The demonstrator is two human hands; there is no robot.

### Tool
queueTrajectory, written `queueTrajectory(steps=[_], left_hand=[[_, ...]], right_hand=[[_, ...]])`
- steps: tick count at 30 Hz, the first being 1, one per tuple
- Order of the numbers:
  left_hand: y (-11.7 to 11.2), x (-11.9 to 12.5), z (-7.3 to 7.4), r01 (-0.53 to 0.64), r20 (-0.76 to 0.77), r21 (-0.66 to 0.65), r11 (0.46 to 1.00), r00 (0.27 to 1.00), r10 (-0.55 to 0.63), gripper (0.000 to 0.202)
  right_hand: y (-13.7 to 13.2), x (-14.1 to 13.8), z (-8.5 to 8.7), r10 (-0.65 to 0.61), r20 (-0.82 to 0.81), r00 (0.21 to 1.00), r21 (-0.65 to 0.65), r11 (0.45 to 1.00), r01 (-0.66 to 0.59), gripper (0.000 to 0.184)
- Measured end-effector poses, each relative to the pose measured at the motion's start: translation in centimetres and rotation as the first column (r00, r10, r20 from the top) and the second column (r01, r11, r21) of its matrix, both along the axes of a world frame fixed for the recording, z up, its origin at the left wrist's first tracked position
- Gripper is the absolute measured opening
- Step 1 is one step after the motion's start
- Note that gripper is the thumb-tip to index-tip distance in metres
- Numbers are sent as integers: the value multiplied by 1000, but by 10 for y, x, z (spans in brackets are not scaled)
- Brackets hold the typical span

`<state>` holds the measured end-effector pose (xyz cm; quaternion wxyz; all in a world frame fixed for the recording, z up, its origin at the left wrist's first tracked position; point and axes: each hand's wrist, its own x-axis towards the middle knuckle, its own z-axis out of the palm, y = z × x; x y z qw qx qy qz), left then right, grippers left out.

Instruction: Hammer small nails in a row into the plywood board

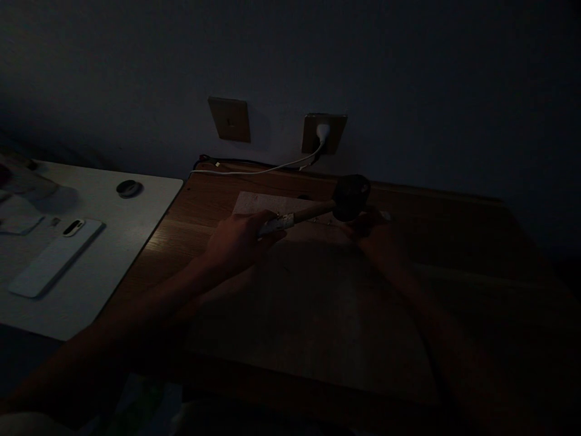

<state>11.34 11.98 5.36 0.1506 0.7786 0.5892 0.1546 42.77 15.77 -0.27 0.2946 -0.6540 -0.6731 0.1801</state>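
Observation:
In the dim head view, my left hand (pixel 242 239) is closed around the pale end of a mallet's handle. The mallet (pixel 351 197) has a dark, rounded head and a wooden handle, and it is held at a slant above the board with its head to the right. My right hand (pixel 374 233) is just below and beside the mallet head, fingers curled. Shadow hides what those fingers hold and whether they touch the head. A small pale bit (pixel 385 215) shows beside them. Under both hands lies a flat, light brown board (pixel 290 315), with tiny bits near its far edge.
The board rests on a wooden table (pixel 458 242) against the wall. A white cable (pixel 254 172) runs along the back to a plug in a wall socket (pixel 333 142). On a white table (pixel 149 212) at left lie a phone (pixel 57 257) and a round dark object (pixel 129 188).

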Motion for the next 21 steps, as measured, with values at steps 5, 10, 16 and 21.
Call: queueTrajectory(steps=[5,10,16,21], left_hand=[[4,18,2,78,-70,34,996,995,-76,35],[3,19,6,96,-128,60,994,988,-88,32],[0,7,9,-26,-15,45,999,1000,26,39],[0,1,3,-80,90,-1,997,993,80,44]], right_hand=[[-10,9,1,-26,55,998,23,999,25,52],[-27,28,-2,-42,8,999,141,989,41,64],[-66,-4,8,213,86,973,221,949,-227,24],[-93,-71,15,579,434,691,137,715,-685,35]])
